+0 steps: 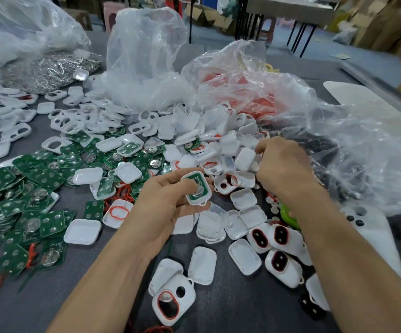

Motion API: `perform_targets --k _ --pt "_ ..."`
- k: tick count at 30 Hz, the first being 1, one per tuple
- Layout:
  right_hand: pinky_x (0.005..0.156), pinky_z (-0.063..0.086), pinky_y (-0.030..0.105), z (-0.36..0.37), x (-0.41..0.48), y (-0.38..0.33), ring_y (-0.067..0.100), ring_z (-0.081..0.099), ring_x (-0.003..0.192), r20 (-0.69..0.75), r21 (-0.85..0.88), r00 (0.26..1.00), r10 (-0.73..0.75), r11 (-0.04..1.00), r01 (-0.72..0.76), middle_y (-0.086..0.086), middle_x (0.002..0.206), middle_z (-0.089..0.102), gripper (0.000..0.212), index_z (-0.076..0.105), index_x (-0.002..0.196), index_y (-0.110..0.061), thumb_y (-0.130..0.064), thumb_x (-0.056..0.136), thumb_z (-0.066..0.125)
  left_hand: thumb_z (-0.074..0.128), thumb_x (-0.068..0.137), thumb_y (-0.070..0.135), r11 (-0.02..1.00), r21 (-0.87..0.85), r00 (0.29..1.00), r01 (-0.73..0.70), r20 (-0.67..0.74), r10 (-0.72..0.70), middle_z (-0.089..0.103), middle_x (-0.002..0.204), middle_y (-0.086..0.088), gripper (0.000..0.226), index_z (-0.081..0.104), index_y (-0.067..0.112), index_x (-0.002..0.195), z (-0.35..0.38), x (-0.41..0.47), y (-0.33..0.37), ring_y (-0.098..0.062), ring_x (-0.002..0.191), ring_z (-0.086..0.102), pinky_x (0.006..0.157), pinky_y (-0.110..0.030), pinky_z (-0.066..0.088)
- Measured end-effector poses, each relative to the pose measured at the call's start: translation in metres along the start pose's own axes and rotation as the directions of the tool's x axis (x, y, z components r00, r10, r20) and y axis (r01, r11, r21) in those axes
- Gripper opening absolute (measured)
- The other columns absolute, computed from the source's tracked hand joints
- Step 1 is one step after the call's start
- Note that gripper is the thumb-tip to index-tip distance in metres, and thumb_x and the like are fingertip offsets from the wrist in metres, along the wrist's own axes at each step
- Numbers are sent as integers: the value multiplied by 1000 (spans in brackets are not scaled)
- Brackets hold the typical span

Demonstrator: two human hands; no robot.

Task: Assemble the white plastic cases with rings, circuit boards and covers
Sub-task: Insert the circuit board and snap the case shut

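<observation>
Beside the right hand (283, 164), the left hand (165, 203) grips a case (208, 192) holding a circuit board (193, 179); the right hand pinches a cover (245, 159).

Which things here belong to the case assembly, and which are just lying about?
Job: white plastic case holding green circuit board, left hand; white plastic cover, right hand; loose green circuit boards; red ring.
Lying about: clear plastic bag; lime-green plastic object.

even, soft overhead light; faint shadows; wide-angle bending at edges
</observation>
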State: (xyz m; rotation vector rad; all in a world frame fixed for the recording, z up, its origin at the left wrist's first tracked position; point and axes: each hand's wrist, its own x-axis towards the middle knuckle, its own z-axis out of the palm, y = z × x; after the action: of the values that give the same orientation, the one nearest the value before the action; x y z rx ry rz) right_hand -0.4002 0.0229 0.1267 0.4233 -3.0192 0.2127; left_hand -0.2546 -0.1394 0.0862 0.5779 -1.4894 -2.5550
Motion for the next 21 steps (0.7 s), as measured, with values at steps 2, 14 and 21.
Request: perform_targets --k 2,14,21 --pt "90 58 40 3 -6 7 31 70 100 -113 118 994 3 993 11 7 109 76 43 74 118 -24 0 84 66 55 94 -10 1000 -11 1000 0 -9 0 78 101 -20 29 79 7 98 0 1 0 -25 82 77 62 -30 62" --pt "60 58 21 10 -71 -20 11 72 70 226 933 905 -361 -187 -308 2 80 77 18 82 80 -20 -7 70 74 57 91 -12 994 85 997 -69 -15 70 78 97 -14 32 81 9 96 6 -2 -3 -23 81 75 65 -32 62" --pt "77 57 27 18 -74 -18 15 70 79 278 880 872 -403 -256 -399 4 84 75 18 79 80 -18 -3 73 72 58 91 -12 988 120 995 -98 -17 101 79 94 -13 33 82 11 93 10 -6 -2 -17 78 74 64 -30 62"
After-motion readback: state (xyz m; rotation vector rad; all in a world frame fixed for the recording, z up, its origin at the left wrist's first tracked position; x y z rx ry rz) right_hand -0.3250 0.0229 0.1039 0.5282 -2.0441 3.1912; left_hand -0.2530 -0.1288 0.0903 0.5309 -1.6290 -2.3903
